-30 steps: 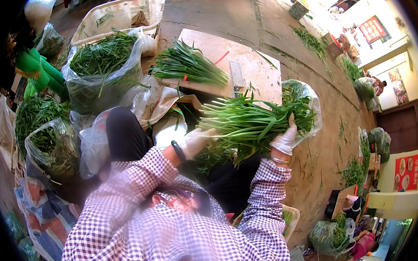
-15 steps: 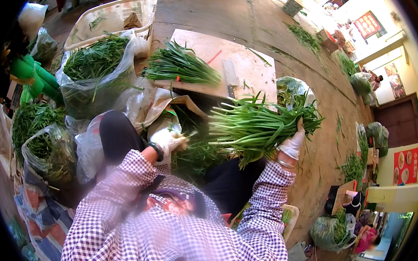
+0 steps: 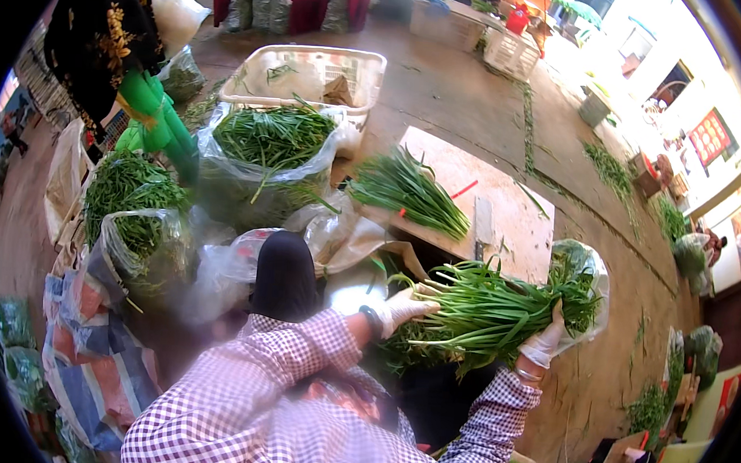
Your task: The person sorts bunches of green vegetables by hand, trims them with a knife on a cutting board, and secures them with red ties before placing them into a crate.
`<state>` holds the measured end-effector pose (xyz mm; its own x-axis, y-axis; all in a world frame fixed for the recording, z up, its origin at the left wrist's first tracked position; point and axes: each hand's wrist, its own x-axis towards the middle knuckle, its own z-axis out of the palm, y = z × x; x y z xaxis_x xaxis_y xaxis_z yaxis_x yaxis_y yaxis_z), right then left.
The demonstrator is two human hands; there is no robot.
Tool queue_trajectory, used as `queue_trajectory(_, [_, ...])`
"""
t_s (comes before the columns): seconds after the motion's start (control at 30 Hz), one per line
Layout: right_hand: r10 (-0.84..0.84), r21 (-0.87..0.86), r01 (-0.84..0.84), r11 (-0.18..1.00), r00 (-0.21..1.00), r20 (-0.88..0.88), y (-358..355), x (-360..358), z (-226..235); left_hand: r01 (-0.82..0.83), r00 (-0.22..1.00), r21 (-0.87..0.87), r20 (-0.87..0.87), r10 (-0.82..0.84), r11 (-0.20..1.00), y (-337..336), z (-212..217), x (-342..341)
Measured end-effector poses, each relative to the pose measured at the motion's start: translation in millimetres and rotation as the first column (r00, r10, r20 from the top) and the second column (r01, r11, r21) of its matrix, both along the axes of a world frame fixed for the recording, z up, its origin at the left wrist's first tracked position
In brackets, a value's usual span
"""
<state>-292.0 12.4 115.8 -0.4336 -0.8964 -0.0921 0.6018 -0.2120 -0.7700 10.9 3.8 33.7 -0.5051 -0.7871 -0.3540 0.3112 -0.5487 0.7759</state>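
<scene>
My right hand (image 3: 544,337), in a white glove, is closed round the leafy end of a large bunch of garlic chives (image 3: 493,311). Pale stems of the bunch point left, to where my gloved left hand (image 3: 404,308) pinches a few stem ends. Beyond them lies a pale board (image 3: 513,185), on which rests a second pile of garlic chives (image 3: 415,192) with a red tie at its edge. Right of that pile is a flat-bladed knife (image 3: 483,221), its handle toward me. Loose greens under the held bunch are partly hidden.
A plastic bag of greens (image 3: 278,141) stands left of the board, before a cream basket (image 3: 305,58). More bagged greens (image 3: 135,192) sit further left, near a person in green sleeves (image 3: 160,129). Another clear bag (image 3: 592,283) touches the board's right side. A striped sack (image 3: 96,355) lies at lower left.
My left hand has moved right, from beside the bunch to its stem ends, and now pinches some. The right hand keeps its hold. The whole view has shifted, showing more of the far floor.
</scene>
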Motion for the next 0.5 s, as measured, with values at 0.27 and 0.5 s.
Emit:
queue_trajectory(0.27, [0.082,0.047,-0.086,0.995,0.993,0.081,3,-10,-5,0.172,0.939,-0.002,-0.302,-0.165,0.985,8,30,13])
queue_trajectory(0.5, [0.092,0.119,-0.112,0.987,0.983,0.156,0,3,-15,0.087,0.952,0.066,-0.301,-0.064,0.994,0,22,19])
